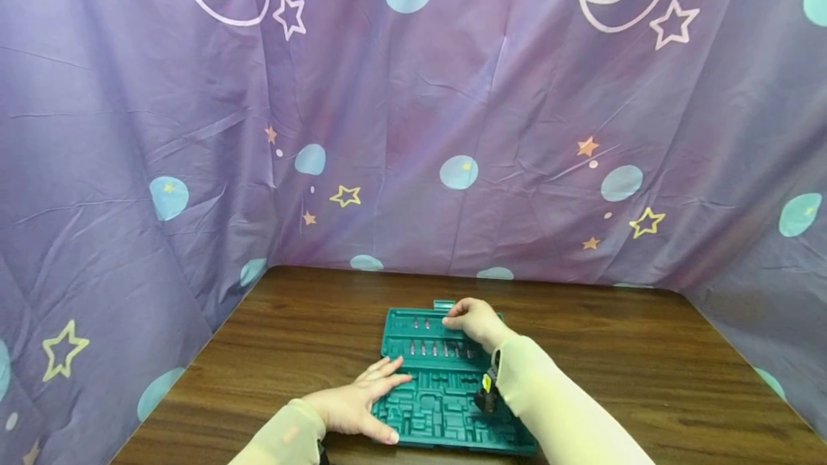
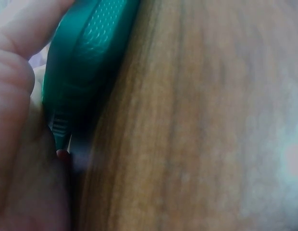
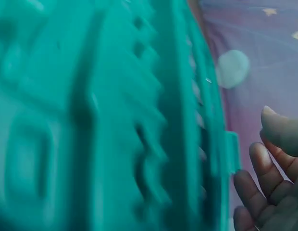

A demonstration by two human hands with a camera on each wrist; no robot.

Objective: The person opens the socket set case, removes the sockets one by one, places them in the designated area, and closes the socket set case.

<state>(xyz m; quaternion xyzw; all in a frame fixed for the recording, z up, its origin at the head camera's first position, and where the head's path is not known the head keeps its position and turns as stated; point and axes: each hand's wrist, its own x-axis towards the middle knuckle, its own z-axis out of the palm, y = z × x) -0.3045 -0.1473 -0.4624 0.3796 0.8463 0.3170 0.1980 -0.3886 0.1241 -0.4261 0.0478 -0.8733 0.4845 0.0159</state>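
Note:
A green plastic tool case (image 1: 446,443) lies unfolded on the table, its moulded lower half towards me and its lid half behind. Several small screwdriver bits (image 1: 423,348) stand in a row in the lid half. Two more bits (image 1: 427,323) sit in the row farther back. My left hand (image 1: 355,400) rests on the case's left side with fingers spread, the thumb at the front corner. Above the back row, right of those two bits, is my right hand (image 1: 474,321), fingers loosely bent. In the right wrist view its thumb and fingers show no object between them.
The brown wooden table (image 1: 310,321) extends to both sides of the case. A latch tab (image 1: 444,304) sticks out at the lid's far edge. A purple curtain (image 1: 413,128) with moons and stars hangs behind and beside the table.

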